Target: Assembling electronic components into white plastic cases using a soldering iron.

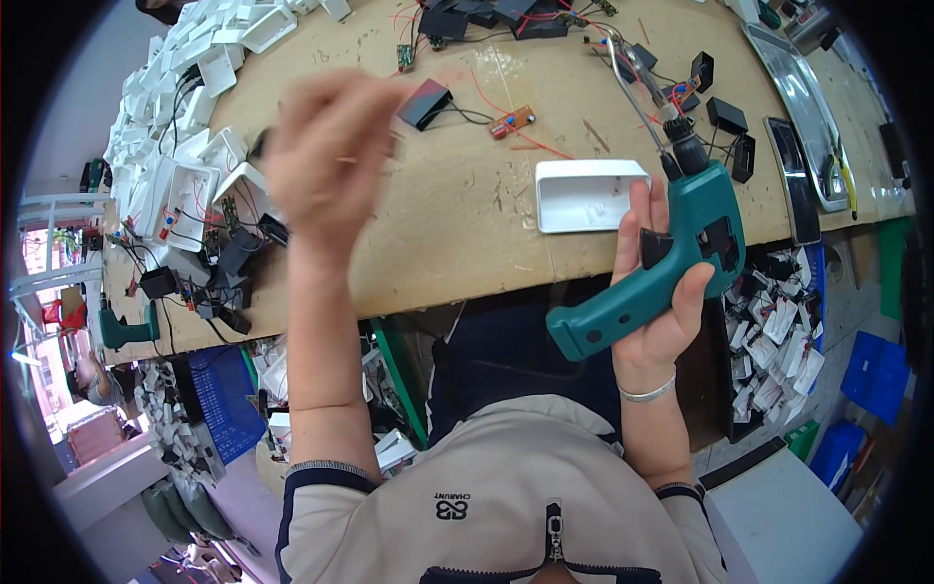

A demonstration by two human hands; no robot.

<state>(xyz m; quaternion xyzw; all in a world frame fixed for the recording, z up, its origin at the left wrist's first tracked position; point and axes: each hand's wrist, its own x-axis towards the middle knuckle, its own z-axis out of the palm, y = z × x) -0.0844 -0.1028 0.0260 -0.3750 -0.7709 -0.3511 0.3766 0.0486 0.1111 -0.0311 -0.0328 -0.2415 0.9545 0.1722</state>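
My right hand (662, 321) is wrapped round a teal pistol-shaped soldering gun (623, 297), with the thumb over its side. The gun's black collar and thin curved metal tube point away from me over the table. Beside those fingertips lies an open white plastic case (559, 209); whether they touch it I cannot tell. My left hand (336, 161) is raised over the left part of the table, its fingers smeared by motion. To its right are a black box (425, 105) and a small orange circuit board (513, 122) with wires.
White plastic cases (209, 68) are heaped at the left, with black boxes and wires in front. More black boxes (727, 115) lie at the right beside a clear tray (798, 97). A second teal tool (126, 328) rests at the left edge. Bins of white parts (778, 336) stand below.
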